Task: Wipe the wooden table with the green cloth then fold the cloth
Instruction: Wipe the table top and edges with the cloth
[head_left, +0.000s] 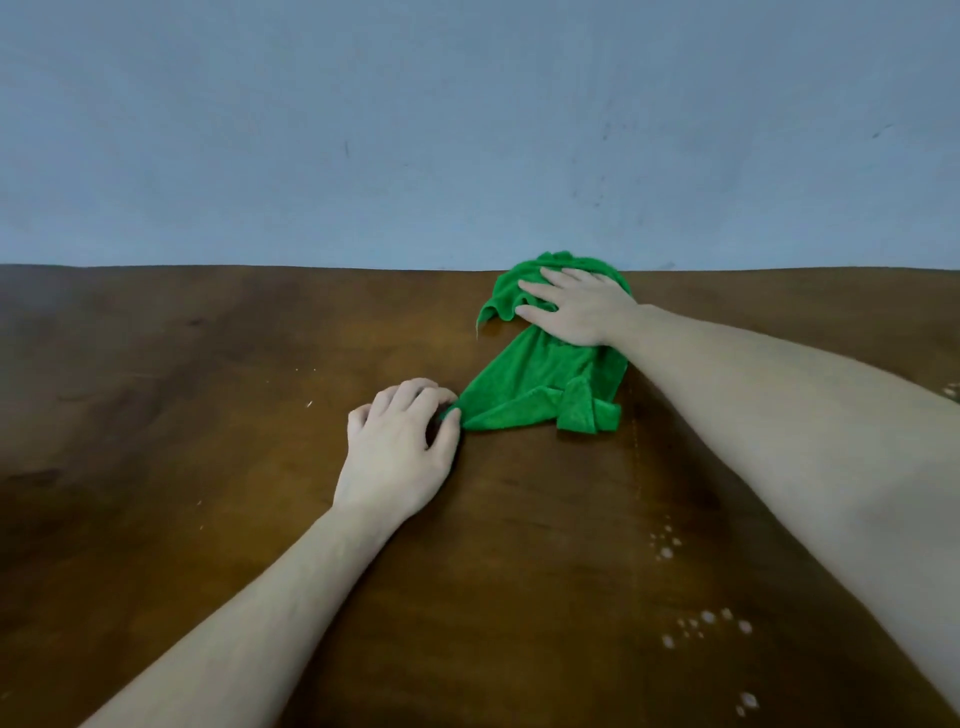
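In the head view, the green cloth (540, 387) is seen lying rumpled on the wooden table (208, 395), right of centre and reaching to the far edge, where the table meets a pale blue wall (467, 130). The right hand (576, 306) is laid flat on the far part of the cloth, fingers spread and pressing down, not gripping. The left hand (400, 441) is placed at the cloth's near left corner, and the corner is pinched between thumb and curled fingers. The near right corner of the cloth is turned over on itself. Pale spots (711, 623) are visible on the wood near the right forearm; whether they are drops or marks in the finish cannot be told from this wide-angle picture.

The cloth appears to be in the course of being spread flat, likely in preparation for folding, though wiping may not be finished. For this step to be done well, the far part should be kept pinned while the pinched corner is drawn outward until the fabric is taut. The doubled corner should be opened first, so that the edges can be matched squarely.
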